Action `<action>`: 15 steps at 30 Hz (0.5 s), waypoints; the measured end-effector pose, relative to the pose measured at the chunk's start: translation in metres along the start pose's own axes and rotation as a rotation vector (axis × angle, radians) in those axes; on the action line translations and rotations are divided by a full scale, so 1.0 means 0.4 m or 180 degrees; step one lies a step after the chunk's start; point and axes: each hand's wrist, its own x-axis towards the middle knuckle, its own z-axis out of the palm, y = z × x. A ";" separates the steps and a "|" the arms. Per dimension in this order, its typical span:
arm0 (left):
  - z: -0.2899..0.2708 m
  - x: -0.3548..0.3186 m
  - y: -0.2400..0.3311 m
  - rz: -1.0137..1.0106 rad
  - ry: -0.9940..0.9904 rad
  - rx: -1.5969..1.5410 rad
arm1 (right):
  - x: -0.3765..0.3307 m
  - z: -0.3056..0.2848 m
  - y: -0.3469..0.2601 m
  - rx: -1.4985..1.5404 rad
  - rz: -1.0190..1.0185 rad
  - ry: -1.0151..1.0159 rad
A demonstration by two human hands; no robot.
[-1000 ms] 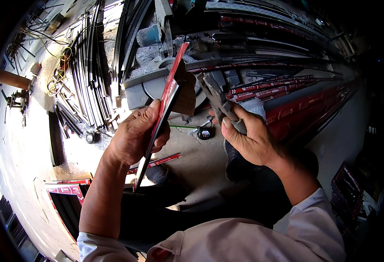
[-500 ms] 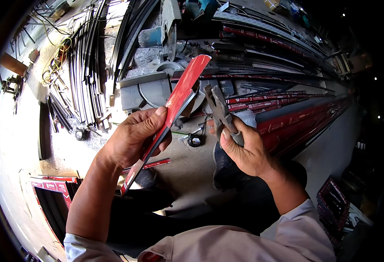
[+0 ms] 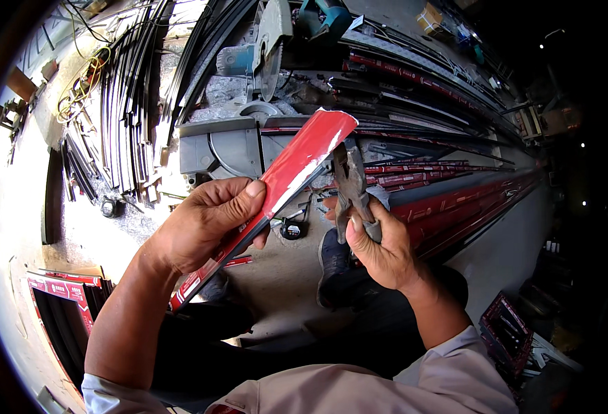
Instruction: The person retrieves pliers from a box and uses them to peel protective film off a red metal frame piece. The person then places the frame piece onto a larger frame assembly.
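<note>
My left hand (image 3: 214, 221) grips a long, narrow dark profile strip (image 3: 311, 141) covered in red film, thumb pressed on top. The strip slants from lower left to upper right, and its wide far end shows bare whitish edges where the film is torn or ends. In my right hand (image 3: 385, 245) is a pair of worn grey pliers (image 3: 351, 183), jaws pointing up, fingers wrapped round the handles. The jaws are beside the strip's right edge near its far end; whether they touch it I cannot tell.
Beyond my hands stands a mitre saw (image 3: 269, 55) with a grey base (image 3: 200, 148). Dark profiles (image 3: 131, 103) lie at the left, red-filmed profiles (image 3: 456, 200) at the right. A tape measure (image 3: 291, 228) is on the floor, and red-edged frames (image 3: 62, 293) are at lower left.
The strip has turned so more of its red face shows, and its far end has moved right, closer to the pliers' jaws. The whole view has shifted slightly.
</note>
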 end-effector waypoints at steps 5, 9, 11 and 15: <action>0.003 -0.008 0.012 -0.0097 0.0032 -0.0004 | -0.002 0.002 0.000 -0.0020 -0.0045 -0.0013; 0.004 -0.006 0.000 -0.0021 0.0133 0.0032 | 0.000 0.003 0.003 -0.0018 -0.0040 -0.0051; 0.004 -0.005 -0.001 0.0001 0.0146 0.0042 | 0.000 0.002 0.001 -0.0033 -0.0004 -0.0082; -0.003 0.000 0.000 -0.0058 0.0203 -0.0085 | 0.004 0.003 -0.001 -0.0039 0.0034 -0.0100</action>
